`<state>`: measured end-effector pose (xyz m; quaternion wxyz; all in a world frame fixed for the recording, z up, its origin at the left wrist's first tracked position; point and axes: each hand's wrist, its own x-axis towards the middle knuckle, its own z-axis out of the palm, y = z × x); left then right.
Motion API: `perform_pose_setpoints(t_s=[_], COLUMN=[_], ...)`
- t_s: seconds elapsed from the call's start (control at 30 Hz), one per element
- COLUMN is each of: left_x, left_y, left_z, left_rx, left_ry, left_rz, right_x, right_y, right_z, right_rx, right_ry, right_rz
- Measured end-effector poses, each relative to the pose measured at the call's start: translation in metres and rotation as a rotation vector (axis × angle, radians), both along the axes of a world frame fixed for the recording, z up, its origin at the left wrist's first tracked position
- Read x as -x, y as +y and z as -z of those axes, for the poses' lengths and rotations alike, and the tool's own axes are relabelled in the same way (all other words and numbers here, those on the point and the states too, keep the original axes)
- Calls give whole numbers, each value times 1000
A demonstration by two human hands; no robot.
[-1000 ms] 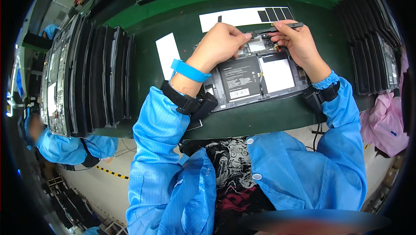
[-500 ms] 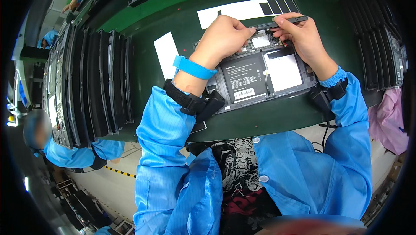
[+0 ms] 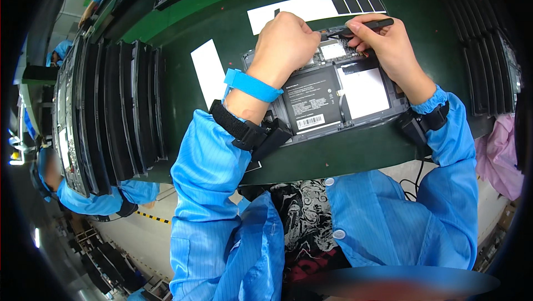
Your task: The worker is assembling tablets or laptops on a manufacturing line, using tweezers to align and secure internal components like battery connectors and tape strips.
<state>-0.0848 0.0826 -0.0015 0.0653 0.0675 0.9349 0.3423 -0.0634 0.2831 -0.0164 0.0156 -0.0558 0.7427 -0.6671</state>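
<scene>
An opened laptop base lies before me, with a black battery (image 3: 312, 101), a white panel (image 3: 363, 93) beside it and a circuit board (image 3: 333, 51) along its far side. My right hand (image 3: 383, 40) grips a pair of black tweezers (image 3: 377, 24), their tips pointing left over the board's far edge. Close to those tips, my left hand (image 3: 288, 43) is closed, thumb and forefinger together at the same edge. Whatever it pinches is too small or hidden to make out. A blue strap (image 3: 252, 86) circles my left wrist.
Behind the laptop base lies a white sheet (image 3: 294, 14) with several black rectangles. Another white sheet (image 3: 209, 70) is to its left. Laptop parts stand in rows at left (image 3: 114, 112) and right (image 3: 483, 62). A co-worker's blue sleeve (image 3: 91, 196) shows at lower left.
My left hand has shifted slightly toward the far left, its fingers still together. The tweezers' tips have moved a little left along the board's edge. The view has shifted slightly.
</scene>
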Motion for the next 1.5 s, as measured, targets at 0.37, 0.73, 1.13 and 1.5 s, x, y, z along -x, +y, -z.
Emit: perform_pose_setpoints(t_s=[0.37,0.73,1.13,1.5], left_x=[2,4,21,-163], left_y=[-2,-3,-2,-125], left_z=[1,-9,-20,-37], left_rx=[-55,22,283,-31], left_ry=[-46,-115,-231,278], left_rz=[18,58,93,-133], right_x=[-1,1,4,-15], right_y=[1,-2,-1,16], right_z=[0,3,8,-18], right_rx=[33,9,107,125], right_ry=[20,-20,69,-70], right_rz=[-5,-17,65,30])
